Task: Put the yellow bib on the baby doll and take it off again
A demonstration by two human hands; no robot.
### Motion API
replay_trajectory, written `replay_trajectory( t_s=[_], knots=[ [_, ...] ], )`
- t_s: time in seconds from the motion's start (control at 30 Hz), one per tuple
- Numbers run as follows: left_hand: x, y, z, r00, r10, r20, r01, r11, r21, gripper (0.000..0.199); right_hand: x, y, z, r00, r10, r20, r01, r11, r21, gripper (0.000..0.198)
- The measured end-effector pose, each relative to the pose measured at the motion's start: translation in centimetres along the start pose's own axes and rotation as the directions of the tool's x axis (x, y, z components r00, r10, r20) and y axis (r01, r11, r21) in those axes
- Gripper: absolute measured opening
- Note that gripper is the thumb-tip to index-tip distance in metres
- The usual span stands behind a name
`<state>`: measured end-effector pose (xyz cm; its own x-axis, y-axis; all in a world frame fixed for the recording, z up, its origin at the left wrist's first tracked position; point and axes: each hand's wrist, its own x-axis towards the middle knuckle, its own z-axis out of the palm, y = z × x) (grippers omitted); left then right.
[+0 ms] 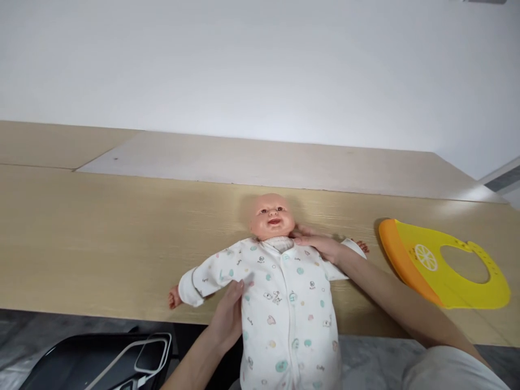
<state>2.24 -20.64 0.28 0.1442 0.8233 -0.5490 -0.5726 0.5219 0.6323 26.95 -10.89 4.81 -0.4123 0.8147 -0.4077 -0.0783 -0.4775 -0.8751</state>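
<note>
A baby doll (288, 303) in a white patterned sleepsuit lies face up, its head and shoulders over the wooden table and its lower body reaching past the near edge. My left hand (231, 311) holds the doll's side below its outstretched arm; the thumb shows on the cloth and the other fingers are hidden behind the body. At the doll's neck and shoulder, my right hand (319, 242) is curled round, with its thumb near the collar and some fingers behind the neck. To the right lies a yellow silicone bib (422, 244) with an orange pocket and a citrus-slice print, touched by neither hand.
The light wooden table (101, 233) runs across the view, with a pale strip (264, 160) behind it against a white wall (244, 65). Below the near edge at left are a black seat-like surface (101, 352) and a white cable (164, 352).
</note>
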Motion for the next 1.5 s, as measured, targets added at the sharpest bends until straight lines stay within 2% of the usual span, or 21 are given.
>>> replay_trajectory(
  t_s=[0.17,0.3,0.5,0.77,0.87,1.07,1.13,1.33,1.5],
  knots=[
    [-0.5,1.3,2.8,0.999,-0.045,-0.03,0.041,0.992,-0.115,0.026,-0.1,0.3,0.6,0.998,-0.039,-0.056,0.045,0.994,0.098,0.062],
    [-0.5,2.4,4.8,0.997,-0.077,-0.015,0.075,0.989,-0.125,0.014,-0.6,-0.5,0.9,0.99,-0.118,-0.077,0.125,0.988,0.088,0.049],
    [1.2,4.2,6.4,0.995,0.071,0.077,-0.061,0.99,-0.124,0.016,-0.4,-3.1,0.6,0.951,-0.275,-0.141,0.283,0.958,0.043,0.048],
    [5.3,6.9,8.5,0.937,0.267,0.226,-0.246,0.962,-0.115,0.027,1.9,-7.8,-0.2,0.889,-0.438,-0.131,0.421,0.896,-0.143,0.07],
    [7.3,7.8,9.3,0.913,0.29,0.286,-0.265,0.956,-0.124,0.032,3.6,-8.9,-1.0,0.871,-0.479,-0.112,0.45,0.868,-0.21,0.074],
    [11.4,10.2,10.7,0.866,0.305,0.397,-0.303,0.95,-0.069,0.032,8.7,-10.0,-3.7,0.846,-0.529,-0.066,0.506,0.837,-0.21,0.085],
    [12.8,10.9,10.9,0.869,0.305,0.389,-0.32,0.947,-0.028,0.028,10.5,-10.2,-4.5,0.842,-0.535,-0.073,0.508,0.831,-0.225,0.086],
    [16.2,12.3,11.3,0.883,0.39,0.263,-0.414,0.909,0.045,0.022,15.2,-11.0,-6.5,0.837,-0.545,-0.046,0.522,0.821,-0.231,0.087],
    [18.7,13.3,11.6,0.87,0.394,0.296,-0.416,0.909,0.015,0.021,19.1,-11.8,-8.2,0.849,-0.527,-0.042,0.5,0.827,-0.257,0.084]
  ],
)
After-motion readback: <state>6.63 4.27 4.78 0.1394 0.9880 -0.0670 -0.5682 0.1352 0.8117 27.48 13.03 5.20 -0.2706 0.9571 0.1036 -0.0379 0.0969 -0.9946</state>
